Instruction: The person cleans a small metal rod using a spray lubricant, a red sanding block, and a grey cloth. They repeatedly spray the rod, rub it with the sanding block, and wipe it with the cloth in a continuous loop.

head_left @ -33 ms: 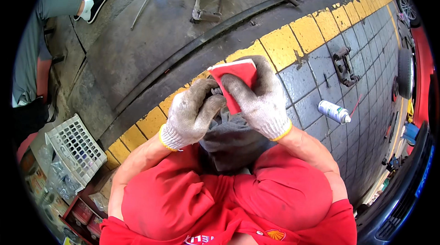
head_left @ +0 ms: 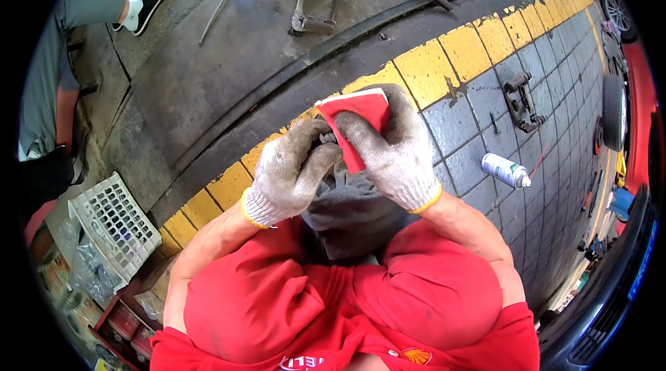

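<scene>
Both my hands wear soiled white knit gloves with yellow cuffs and meet in front of my lap. My right hand (head_left: 399, 156) grips a folded red sheet (head_left: 357, 104) with a pale edge, thumb across its face; I cannot tell if it is sandpaper or cloth. Close beside it, my left hand (head_left: 281, 177) pinches a small dark ribbed part (head_left: 327, 138), mostly covered by the glove's fingers. The red sheet's near side reaches next to that part. Below the hands lies dark grey cloth (head_left: 350, 218) between my red-clothed knees.
On the tiles at right lie a white spray can (head_left: 505, 170) with a red straw and a metal bracket (head_left: 522, 102). Another bracket (head_left: 317, 2) and a long rod (head_left: 225, 0) lie ahead. A white plastic basket (head_left: 116, 229) is at left, near a person's leg (head_left: 90, 7).
</scene>
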